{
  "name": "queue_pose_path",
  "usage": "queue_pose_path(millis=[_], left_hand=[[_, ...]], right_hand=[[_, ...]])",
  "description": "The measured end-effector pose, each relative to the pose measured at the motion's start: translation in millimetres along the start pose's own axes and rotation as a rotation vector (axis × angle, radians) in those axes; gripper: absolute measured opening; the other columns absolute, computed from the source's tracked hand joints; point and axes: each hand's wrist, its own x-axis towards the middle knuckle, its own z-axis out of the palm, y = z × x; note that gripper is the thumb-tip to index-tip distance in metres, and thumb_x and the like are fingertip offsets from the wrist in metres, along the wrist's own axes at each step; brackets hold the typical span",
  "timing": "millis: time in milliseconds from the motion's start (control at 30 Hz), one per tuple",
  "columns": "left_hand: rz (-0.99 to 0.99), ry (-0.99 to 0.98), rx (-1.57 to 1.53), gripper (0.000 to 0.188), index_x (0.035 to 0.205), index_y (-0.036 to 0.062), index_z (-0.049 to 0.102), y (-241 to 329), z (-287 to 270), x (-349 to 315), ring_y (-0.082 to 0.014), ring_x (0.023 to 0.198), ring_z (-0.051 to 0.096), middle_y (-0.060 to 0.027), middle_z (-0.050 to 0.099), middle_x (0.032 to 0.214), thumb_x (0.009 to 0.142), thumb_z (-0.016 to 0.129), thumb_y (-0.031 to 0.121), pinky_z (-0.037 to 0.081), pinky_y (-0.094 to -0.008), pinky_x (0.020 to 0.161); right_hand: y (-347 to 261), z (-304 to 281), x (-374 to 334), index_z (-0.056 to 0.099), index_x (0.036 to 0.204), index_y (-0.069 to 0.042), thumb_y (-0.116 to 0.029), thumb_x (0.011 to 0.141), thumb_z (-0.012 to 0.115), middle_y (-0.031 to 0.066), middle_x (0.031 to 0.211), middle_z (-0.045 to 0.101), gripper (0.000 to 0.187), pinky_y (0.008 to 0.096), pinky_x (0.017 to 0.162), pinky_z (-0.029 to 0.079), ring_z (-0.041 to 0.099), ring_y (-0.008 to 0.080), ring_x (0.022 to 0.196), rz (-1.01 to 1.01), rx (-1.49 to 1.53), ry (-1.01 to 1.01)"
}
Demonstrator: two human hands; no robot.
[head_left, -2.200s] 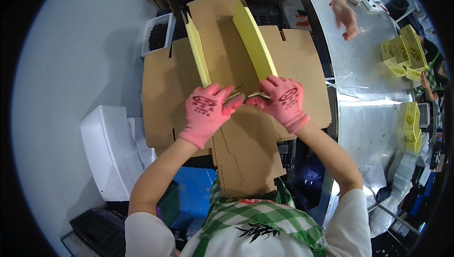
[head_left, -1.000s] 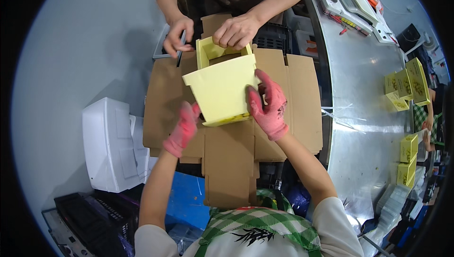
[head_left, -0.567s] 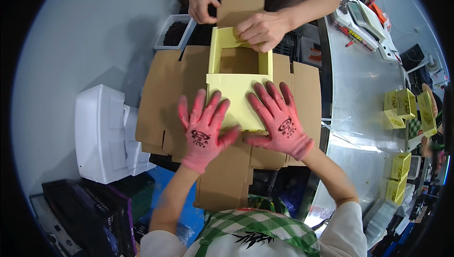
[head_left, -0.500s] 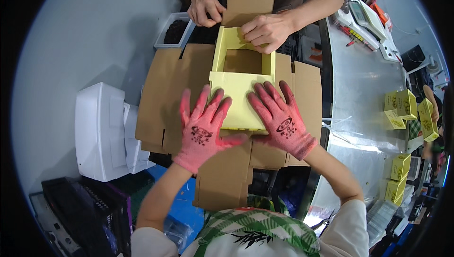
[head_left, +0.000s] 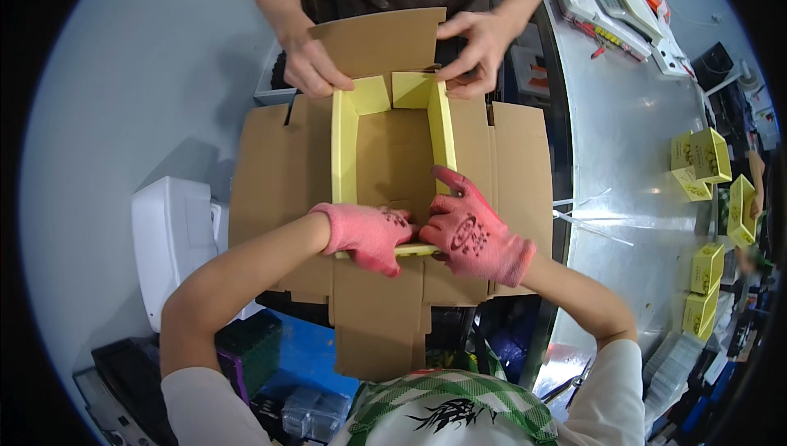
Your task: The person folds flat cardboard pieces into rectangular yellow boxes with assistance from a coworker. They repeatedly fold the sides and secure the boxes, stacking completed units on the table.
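A yellow box (head_left: pixel 344 147), open on top with a brown bottom showing, lies on flattened brown cardboard (head_left: pixel 275 171) in front of me. Both my hands wear pink gloves with dark print. My left hand (head_left: pixel 373 234) is bent over the box's near wall, thumb on the outside, other fingers mostly hidden inside. At the near right corner my right hand (head_left: pixel 467 229) closes over the same wall, its index finger stretched along the right side wall. Across from me, a co-worker's left-side hand (head_left: pixel 314 67) and right-side hand (head_left: pixel 475 52) hold the two far corners.
A brown cardboard flap (head_left: pixel 377 40) stands up beyond the box. On the right, a metal table (head_left: pixel 611 134) bears a scale (head_left: pixel 619 7) and several small yellow boxes (head_left: pixel 709 155). A white plastic unit (head_left: pixel 176 241) is by the left wall; a blue surface (head_left: pixel 316 348) lies lower left.
My hands went from lying flat on the yellow panel to curling over the near wall. That panel no longer covers the near half. The co-worker's hands shifted to the far corners.
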Motion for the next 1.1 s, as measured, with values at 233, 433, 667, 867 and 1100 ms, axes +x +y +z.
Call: queue_pose_path(millis=[233,433,667,867,1100], left_hand=[[0.038,-0.240,-0.273,0.094,0.144,0.0050,0.029,-0.1,1.2,28.8,-0.0409,0.133,0.026,-0.0205,0.027,0.146,0.070,0.068,0.048,0.028,-0.0471,0.108],[-0.002,-0.403,-0.355,0.103,0.148,0.0088,0.020,-3.7,-14.7,32.1,-0.0412,0.137,0.015,-0.0220,0.017,0.150,0.068,0.072,0.045,0.019,-0.0460,0.113],[0.062,-0.412,-0.506,0.096,0.143,0.0079,0.033,-12.2,-16.1,41.5,-0.0355,0.133,0.025,-0.0195,0.030,0.143,0.061,0.077,0.031,0.024,-0.0407,0.110],[0.036,-0.509,-0.566,0.092,0.140,0.0051,0.037,-12.8,-26.6,48.6,-0.0283,0.131,0.033,-0.0197,0.034,0.140,0.062,0.082,0.028,0.030,-0.0346,0.107],[0.118,-0.404,-0.478,0.099,0.142,0.0073,0.035,-6.8,-32.2,49.0,-0.0368,0.128,0.036,-0.0189,0.033,0.141,0.057,0.078,0.033,0.032,-0.0431,0.106]], right_hand=[[-12.5,62.5,-35.4,0.045,0.129,-0.003,-0.026,0.058,0.081,0.0200,0.132,0.044,0.083,0.0516,0.100,0.039,0.045,0.0410,0.119,0.478,0.282,0.880],[-12.9,86.5,-38.2,0.037,0.135,0.001,-0.014,0.065,0.074,0.0216,0.130,0.044,0.081,0.0480,0.102,0.034,0.045,0.0393,0.118,0.628,0.454,0.471],[-19.1,80.1,-20.9,0.029,0.139,0.006,-0.022,0.065,0.072,0.0262,0.126,0.039,0.090,0.0493,0.100,0.033,0.040,0.0426,0.117,0.674,0.483,0.464],[-10.1,78.1,-24.8,0.027,0.139,0.008,-0.017,0.064,0.070,0.0266,0.127,0.037,0.091,0.0507,0.103,0.030,0.038,0.0438,0.119,0.607,0.525,0.403],[-2.6,76.9,-34.3,0.020,0.145,0.001,-0.010,0.068,0.069,0.0269,0.131,0.035,0.091,0.0478,0.104,0.032,0.040,0.0430,0.119,0.659,0.688,0.404]])
